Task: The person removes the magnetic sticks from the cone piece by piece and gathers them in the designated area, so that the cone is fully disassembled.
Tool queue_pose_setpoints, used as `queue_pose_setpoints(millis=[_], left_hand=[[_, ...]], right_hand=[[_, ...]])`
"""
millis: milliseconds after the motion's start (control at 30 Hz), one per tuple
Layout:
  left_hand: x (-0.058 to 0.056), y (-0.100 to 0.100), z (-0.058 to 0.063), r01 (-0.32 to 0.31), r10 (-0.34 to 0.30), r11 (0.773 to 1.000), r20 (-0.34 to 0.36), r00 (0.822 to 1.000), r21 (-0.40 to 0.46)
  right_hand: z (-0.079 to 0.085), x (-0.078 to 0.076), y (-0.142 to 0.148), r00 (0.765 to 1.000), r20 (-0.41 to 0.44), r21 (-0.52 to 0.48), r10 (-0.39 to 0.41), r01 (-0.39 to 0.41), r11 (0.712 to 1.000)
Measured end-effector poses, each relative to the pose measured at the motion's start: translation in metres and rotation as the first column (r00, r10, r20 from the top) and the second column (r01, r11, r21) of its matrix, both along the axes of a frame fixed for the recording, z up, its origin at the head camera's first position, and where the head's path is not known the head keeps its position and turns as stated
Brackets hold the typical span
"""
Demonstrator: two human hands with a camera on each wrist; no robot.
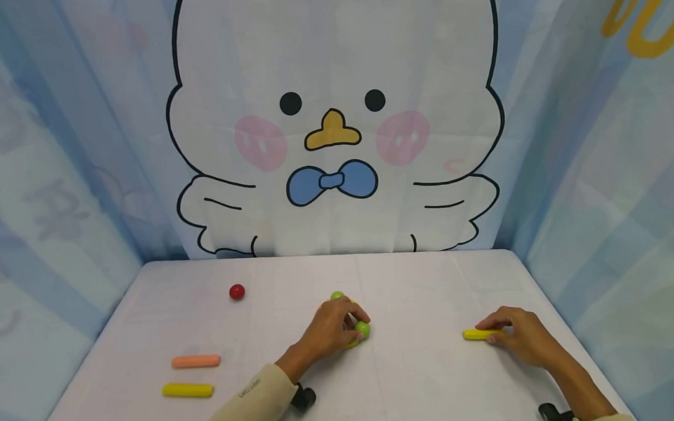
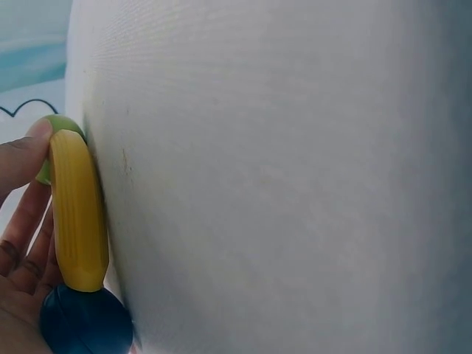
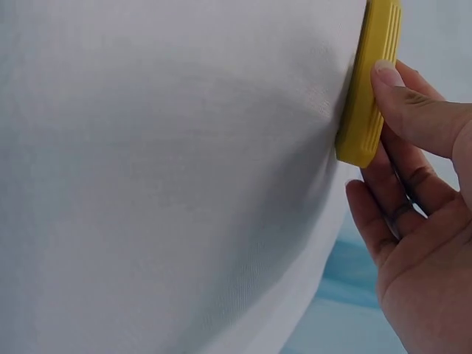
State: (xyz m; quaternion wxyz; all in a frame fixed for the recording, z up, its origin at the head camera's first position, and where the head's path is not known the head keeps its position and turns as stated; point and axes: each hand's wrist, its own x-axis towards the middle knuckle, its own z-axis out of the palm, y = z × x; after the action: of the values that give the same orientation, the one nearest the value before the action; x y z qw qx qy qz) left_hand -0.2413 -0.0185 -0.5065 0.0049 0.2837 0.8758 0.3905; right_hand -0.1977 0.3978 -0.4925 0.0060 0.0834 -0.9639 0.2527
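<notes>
My left hand (image 1: 330, 327) pinches a green ball (image 1: 363, 329) near the middle of the table. A yellow stick (image 2: 78, 214) runs from that ball to a dark blue ball (image 2: 86, 319) in the left wrist view. Just beyond the fingers a second green ball (image 1: 337, 295) peeks out in the head view; whatever lies under the palm is mostly hidden. On the right side of the table, my right hand (image 1: 521, 336) holds another yellow stick (image 1: 476, 335) between thumb and fingers. Its grooved side and blunt end show in the right wrist view, close to the table surface.
At the left lie an orange stick (image 1: 195, 361) and a yellow stick (image 1: 188, 390), roughly parallel. A red ball (image 1: 237, 292) sits farther back. Printed curtains enclose the white table (image 1: 415, 384) at the back and sides.
</notes>
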Motion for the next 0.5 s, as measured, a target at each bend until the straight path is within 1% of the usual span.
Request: queue_pose_setpoints(millis=[133, 233, 333, 500], left_hand=[[0.0, 0.0, 0.0, 0.002, -0.002, 1.0, -0.004, 1.0, 0.0], [0.0, 0.001, 0.001, 0.0, 0.0, 1.0, -0.011, 1.0, -0.013], [0.0, 0.001, 0.001, -0.006, 0.004, 0.999, -0.041, 0.999, -0.05], [0.004, 0.0, 0.005, -0.019, 0.006, 0.994, -0.115, 0.993, -0.111]], right_hand=[[0.0, 0.0, 0.0, 1.0, -0.004, 0.003, -0.008, 0.008, 1.0], [0.002, 0.001, -0.003, 1.0, -0.022, 0.003, -0.007, 0.007, 1.0], [0.007, 0.004, -0.01, 0.998, -0.057, 0.0, 0.002, -0.002, 1.0], [0.02, 0.007, -0.028, 0.995, -0.096, -0.025, 0.029, -0.031, 0.999]])
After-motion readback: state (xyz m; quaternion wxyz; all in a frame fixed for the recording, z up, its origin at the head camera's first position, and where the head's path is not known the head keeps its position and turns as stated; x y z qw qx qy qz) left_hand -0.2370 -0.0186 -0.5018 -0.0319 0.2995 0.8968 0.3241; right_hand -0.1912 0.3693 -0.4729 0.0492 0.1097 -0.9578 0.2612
